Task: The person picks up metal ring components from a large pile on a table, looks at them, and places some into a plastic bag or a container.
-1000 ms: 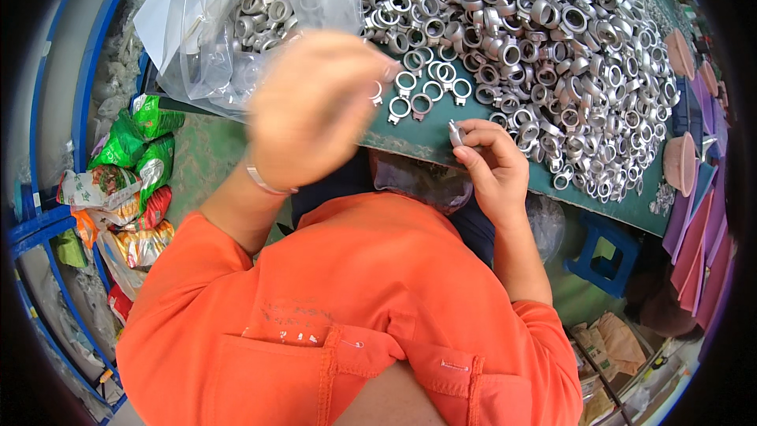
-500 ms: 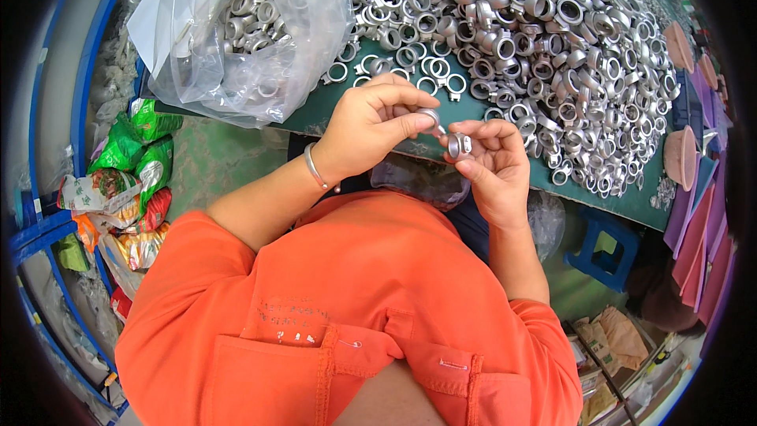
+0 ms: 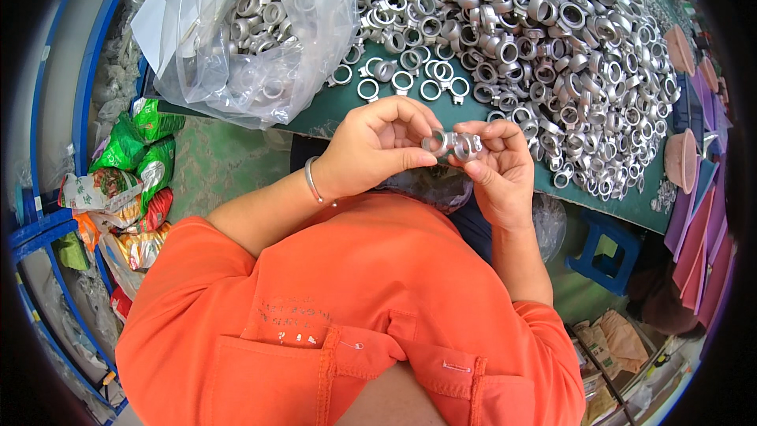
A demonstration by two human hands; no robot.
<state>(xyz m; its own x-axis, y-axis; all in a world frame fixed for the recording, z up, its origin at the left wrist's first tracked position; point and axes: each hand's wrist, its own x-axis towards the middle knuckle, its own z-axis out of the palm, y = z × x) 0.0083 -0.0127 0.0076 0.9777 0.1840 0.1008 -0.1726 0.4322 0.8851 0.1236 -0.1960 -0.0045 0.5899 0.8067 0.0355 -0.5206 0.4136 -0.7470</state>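
Between thumb and fingers, my left hand (image 3: 384, 139) pinches a silvery metal ring (image 3: 436, 143). My right hand (image 3: 501, 159) grips a second metal ring (image 3: 467, 147), which has a small lug on its side. The two rings meet or overlap in front of my chest, just off the table's near edge; whether they are joined I cannot tell. Beyond my hands, several loose rings (image 3: 402, 81) lie on the green tabletop (image 3: 331, 114). A large heap of similar metal rings (image 3: 552, 55) spreads over the table to the right.
At the far left of the table, a clear plastic bag (image 3: 236, 87) holds more rings. A blue stool (image 3: 604, 252) stands below the table at the right. Pink and purple bins (image 3: 694, 244) line the right side. Colourful packets (image 3: 130, 189) hang by a blue frame (image 3: 87, 71) at the left.
The ring in my left hand has turned and come right up against the ring in my right hand. My left hand has shifted slightly nearer to me.
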